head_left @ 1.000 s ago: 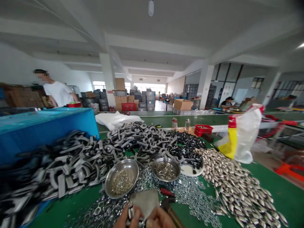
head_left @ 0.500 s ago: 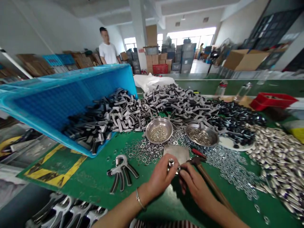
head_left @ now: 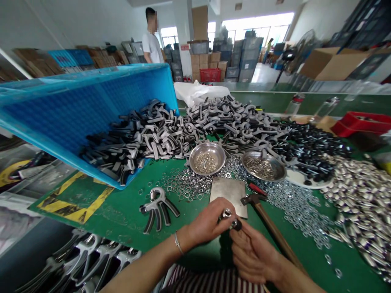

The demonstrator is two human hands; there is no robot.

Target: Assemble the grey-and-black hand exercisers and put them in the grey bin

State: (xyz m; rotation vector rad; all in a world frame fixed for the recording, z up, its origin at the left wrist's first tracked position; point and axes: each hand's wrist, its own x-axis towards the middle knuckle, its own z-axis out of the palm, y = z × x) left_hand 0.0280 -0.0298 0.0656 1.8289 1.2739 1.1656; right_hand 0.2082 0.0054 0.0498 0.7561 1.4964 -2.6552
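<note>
My left hand [head_left: 214,219] is closed around a small metal part [head_left: 227,213] with a round, shiny end, just in front of a flat metal plate [head_left: 227,193]. Against it, my right hand [head_left: 252,250] pinches a small dark cylindrical piece [head_left: 237,224], its fingers curled. Both hands nearly touch. Right of them lies a hammer [head_left: 269,224] with a wooden handle, and a red-handled tool [head_left: 257,189] is by its head. Assembled hand grips [head_left: 159,207] with a spring rest on the green table at the left.
A tipped blue crate [head_left: 82,85] spills grey-black handles [head_left: 165,140]. Two metal bowls [head_left: 207,158] [head_left: 264,166] hold small parts. Washers [head_left: 296,207], silver pieces [head_left: 363,203] and black parts [head_left: 314,148] lie at the right. A person [head_left: 152,44] stands behind the crate.
The view has tilted down. My right hand has turned, with its fingers curled below the dark piece, which now shows beside my left fingers. The person behind the crate has turned sideways.
</note>
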